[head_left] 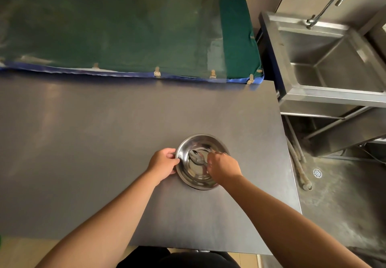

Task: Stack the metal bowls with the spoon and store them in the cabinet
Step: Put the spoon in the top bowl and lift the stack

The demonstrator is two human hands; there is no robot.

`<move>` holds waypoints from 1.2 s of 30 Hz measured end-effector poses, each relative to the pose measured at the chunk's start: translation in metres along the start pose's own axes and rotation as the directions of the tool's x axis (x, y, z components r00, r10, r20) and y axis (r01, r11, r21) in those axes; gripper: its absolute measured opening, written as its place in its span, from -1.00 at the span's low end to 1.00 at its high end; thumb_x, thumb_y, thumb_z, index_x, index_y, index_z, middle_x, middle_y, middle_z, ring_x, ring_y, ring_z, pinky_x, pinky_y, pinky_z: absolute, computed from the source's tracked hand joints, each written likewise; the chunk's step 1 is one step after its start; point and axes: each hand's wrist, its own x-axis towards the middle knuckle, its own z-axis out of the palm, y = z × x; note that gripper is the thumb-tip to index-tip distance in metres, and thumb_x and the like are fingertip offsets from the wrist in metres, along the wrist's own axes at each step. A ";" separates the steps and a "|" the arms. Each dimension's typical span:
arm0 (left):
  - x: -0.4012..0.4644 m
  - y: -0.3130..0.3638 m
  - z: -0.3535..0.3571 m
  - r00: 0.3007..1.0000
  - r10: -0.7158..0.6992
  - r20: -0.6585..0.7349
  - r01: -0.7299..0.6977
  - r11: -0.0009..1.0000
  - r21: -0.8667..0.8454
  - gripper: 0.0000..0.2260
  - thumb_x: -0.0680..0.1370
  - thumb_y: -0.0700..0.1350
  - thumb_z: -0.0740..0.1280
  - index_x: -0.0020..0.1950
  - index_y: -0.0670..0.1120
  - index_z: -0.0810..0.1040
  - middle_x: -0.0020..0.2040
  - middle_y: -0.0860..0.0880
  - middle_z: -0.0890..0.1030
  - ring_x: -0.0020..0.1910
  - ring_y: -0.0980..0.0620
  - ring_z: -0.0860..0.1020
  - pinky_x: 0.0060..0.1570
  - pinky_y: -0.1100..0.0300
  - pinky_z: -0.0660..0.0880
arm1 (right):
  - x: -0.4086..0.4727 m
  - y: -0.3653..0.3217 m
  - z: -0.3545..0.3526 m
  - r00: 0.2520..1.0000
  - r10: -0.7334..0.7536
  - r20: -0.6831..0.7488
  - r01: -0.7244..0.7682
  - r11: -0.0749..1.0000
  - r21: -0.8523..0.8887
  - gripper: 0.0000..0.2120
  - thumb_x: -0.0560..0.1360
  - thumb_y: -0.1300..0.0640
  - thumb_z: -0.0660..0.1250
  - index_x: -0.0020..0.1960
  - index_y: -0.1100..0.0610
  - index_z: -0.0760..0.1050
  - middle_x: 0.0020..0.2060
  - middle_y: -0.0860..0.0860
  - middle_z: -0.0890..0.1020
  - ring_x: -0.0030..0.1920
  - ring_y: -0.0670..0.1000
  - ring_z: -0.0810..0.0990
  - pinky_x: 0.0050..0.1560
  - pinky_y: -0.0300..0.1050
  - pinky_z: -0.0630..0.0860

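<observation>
A shiny metal bowl (199, 142) sits on the grey table (104, 131), near its right side; whether a second bowl is nested under it I cannot tell. A metal spoon (197, 157) lies inside the bowl, its scoop pointing left. My left hand (162, 161) grips the bowl's left rim. My right hand (224, 168) reaches over the bowl's right rim and pinches the spoon's handle, which my fingers mostly hide.
A green cloth-covered slab (125, 27) with a blue edge lies along the table's far side. A steel sink (334, 62) with a tap (332, 2) stands to the right. A floor drain (317, 173) and pipes lie below it. No cabinet is in view.
</observation>
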 end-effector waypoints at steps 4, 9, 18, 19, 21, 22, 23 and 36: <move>0.001 0.000 0.000 1.000 -0.004 -0.012 0.004 1.000 0.006 -0.55 0.53 -0.28 0.41 0.41 -0.10 0.48 0.19 -0.08 0.57 0.04 -0.06 0.61 -0.19 0.13 0.62 | 0.001 0.007 -0.011 1.000 0.018 -0.014 -0.017 0.997 0.074 -0.79 0.53 0.10 0.32 0.14 0.08 0.59 0.09 0.06 0.63 0.15 0.12 0.55 -0.04 0.01 0.59; 0.000 0.000 0.001 0.999 -0.014 -0.030 0.014 1.000 -0.010 -0.54 0.53 -0.29 0.41 0.42 -0.11 0.48 0.22 -0.12 0.58 0.06 -0.09 0.60 -0.21 0.14 0.60 | -0.003 0.025 -0.017 0.994 0.092 -0.058 -0.082 0.984 0.157 -0.74 0.53 0.10 0.34 0.21 0.04 0.59 0.10 0.06 0.57 0.20 0.11 0.47 -0.02 0.02 0.58; -0.007 0.001 0.010 0.996 -0.078 -0.042 0.072 0.991 -0.112 -0.56 0.53 -0.41 0.33 0.39 -0.14 0.50 0.05 -0.09 0.64 -0.04 -0.04 0.64 -0.29 0.19 0.59 | -0.004 0.054 -0.021 0.939 0.341 0.047 -0.320 0.813 0.487 -0.64 0.49 0.18 0.41 0.28 0.07 0.54 -0.03 0.03 0.65 -0.02 0.10 0.63 0.02 -0.05 0.57; -0.007 0.001 0.011 0.995 -0.084 -0.051 0.078 0.991 -0.111 -0.57 0.53 -0.40 0.34 0.38 -0.14 0.51 0.01 -0.06 0.63 -0.07 -0.02 0.63 -0.30 0.19 0.59 | -0.005 0.056 -0.020 0.924 0.372 0.089 -0.360 0.770 0.527 -0.62 0.48 0.17 0.42 0.29 0.09 0.52 -0.14 -0.01 0.66 -0.09 0.09 0.65 -0.01 -0.06 0.58; -0.008 0.001 0.011 0.994 -0.093 -0.059 0.086 0.990 -0.109 -0.59 0.53 -0.39 0.35 0.36 -0.14 0.53 -0.04 -0.01 0.61 -0.09 0.02 0.63 -0.28 0.18 0.59 | -0.005 0.059 -0.020 0.886 0.428 0.177 -0.441 0.662 0.606 -0.64 0.46 0.20 0.42 0.25 0.12 0.54 -0.26 0.02 0.69 -0.22 0.11 0.70 -0.09 -0.03 0.65; -0.009 0.002 0.012 0.994 -0.098 -0.058 0.091 0.989 -0.114 -0.60 0.53 -0.38 0.35 0.35 -0.14 0.54 -0.05 0.01 0.61 -0.08 0.01 0.63 -0.26 0.17 0.60 | -0.005 0.060 -0.020 0.872 0.442 0.209 -0.465 0.619 0.633 -0.71 0.45 0.23 0.41 0.17 0.13 0.57 -0.27 0.08 0.71 -0.27 0.14 0.72 -0.10 -0.01 0.68; -0.010 0.002 0.012 0.993 -0.099 -0.058 0.092 0.989 -0.118 -0.60 0.53 -0.38 0.36 0.34 -0.14 0.54 -0.05 0.01 0.61 -0.08 0.00 0.63 -0.24 0.14 0.60 | -0.005 0.059 -0.021 0.863 0.450 0.230 -0.479 0.584 0.655 -0.81 0.43 0.25 0.39 0.04 0.15 0.61 -0.30 0.13 0.73 -0.29 0.16 0.73 -0.10 0.03 0.70; -0.015 0.022 -0.017 0.989 0.026 0.145 -0.004 0.988 -0.153 -0.62 0.50 -0.34 0.43 0.29 -0.12 0.58 0.02 -0.07 0.67 -0.03 -0.05 0.69 -0.07 0.04 0.66 | -0.050 0.045 -0.033 0.793 0.533 0.296 -0.463 0.211 0.861 -0.81 0.45 0.37 0.41 0.06 0.28 0.63 -0.09 0.31 0.72 -0.24 0.17 0.70 -0.09 0.12 0.71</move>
